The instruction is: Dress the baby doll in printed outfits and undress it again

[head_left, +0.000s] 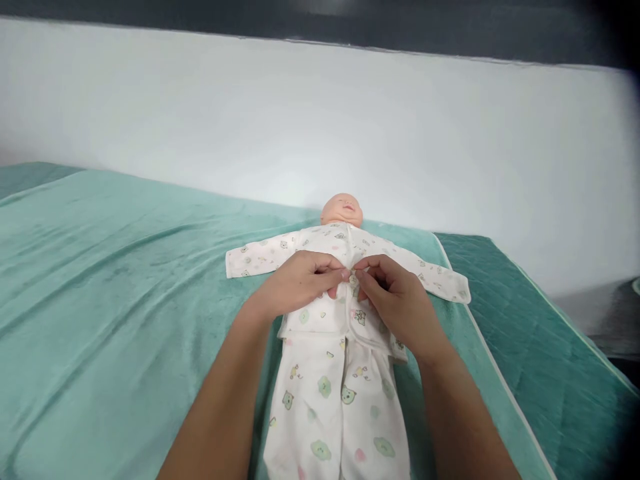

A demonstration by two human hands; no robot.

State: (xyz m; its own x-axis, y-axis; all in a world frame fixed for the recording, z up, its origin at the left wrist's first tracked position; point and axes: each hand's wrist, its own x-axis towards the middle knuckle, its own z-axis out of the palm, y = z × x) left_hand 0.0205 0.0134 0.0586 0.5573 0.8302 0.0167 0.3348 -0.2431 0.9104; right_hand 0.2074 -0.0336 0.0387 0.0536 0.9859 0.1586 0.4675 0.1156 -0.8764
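White-clothed doll (345, 323) lies lengthwise, head (342, 209) toward wall (320, 127).

A doll (342, 210) is lying face up on a pale green blanket (125, 300), its bald, peach-coloured head showing above the clothing. A long-sleeved white top (327, 235) with small printed motifs is covering the torso, its sleeves spreading out to both sides and its front edges meeting along the midline. Matching trousers (295, 413), bearing green, pink and yellow motifs, are extending below, the top's hem overlapping their waist.
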